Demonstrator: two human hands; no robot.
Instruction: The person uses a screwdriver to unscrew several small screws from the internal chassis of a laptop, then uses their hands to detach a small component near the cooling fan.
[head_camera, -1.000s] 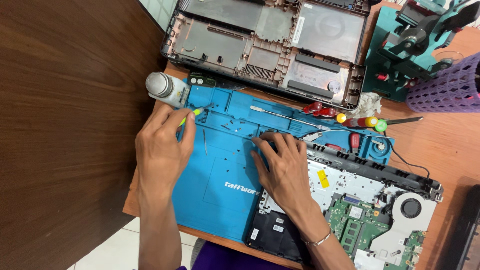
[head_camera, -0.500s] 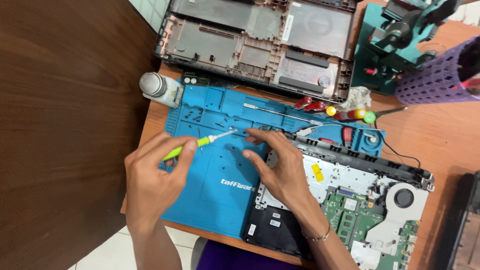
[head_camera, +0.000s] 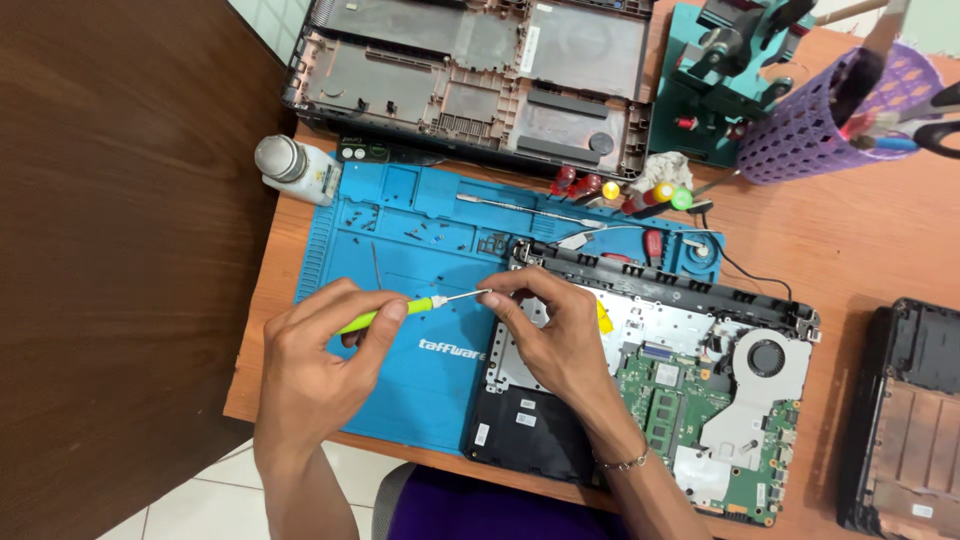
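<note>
You are seeing two hands (head_camera: 320, 370), one green screwdriver (head_camera: 395, 312), one blue mat (head_camera: 400, 230), one opened laptop (head_camera: 700, 390), one white bottle (head_camera: 295, 168), one purple basket (head_camera: 810, 130).

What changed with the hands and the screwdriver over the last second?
The left hand picked up the green screwdriver from the top of the blue mat and brought it down; the right hand now pinches its tip. The opened laptop, bottle and loose tools stayed put.
</note>
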